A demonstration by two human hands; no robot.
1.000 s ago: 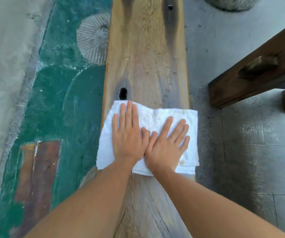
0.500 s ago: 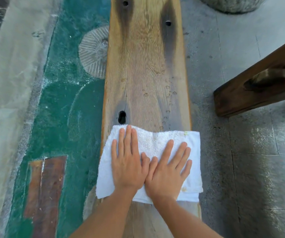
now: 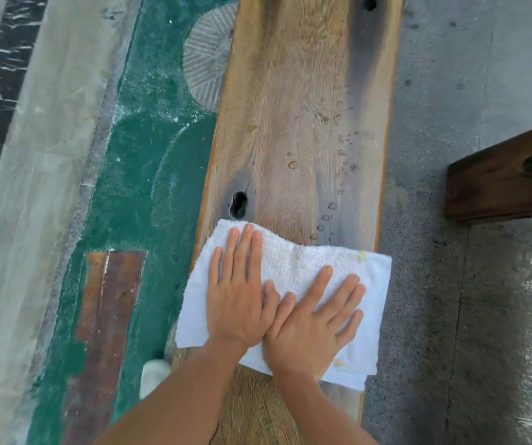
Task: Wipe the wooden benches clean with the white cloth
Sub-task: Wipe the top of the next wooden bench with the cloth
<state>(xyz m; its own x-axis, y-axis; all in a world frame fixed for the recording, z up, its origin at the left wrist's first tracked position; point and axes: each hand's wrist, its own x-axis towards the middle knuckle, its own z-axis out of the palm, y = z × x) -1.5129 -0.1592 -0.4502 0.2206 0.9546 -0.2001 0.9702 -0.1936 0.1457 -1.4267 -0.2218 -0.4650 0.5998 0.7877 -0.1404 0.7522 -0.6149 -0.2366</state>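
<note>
cloth (image 3: 293, 268) across bench (image 3: 303, 123), both hands on it, 2nd bench (image 3: 502, 184) to right

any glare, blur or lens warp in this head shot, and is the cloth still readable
Head view: soft, even daylight with no hard shadows. Wet-looking glare streaks the grey floor at right. Edges smear, notably the dark bench and lower corners. Wide-angle bowing curves the wooden bench. The white cloth shows its terry texture; left hand and right hand are sharp.
</note>
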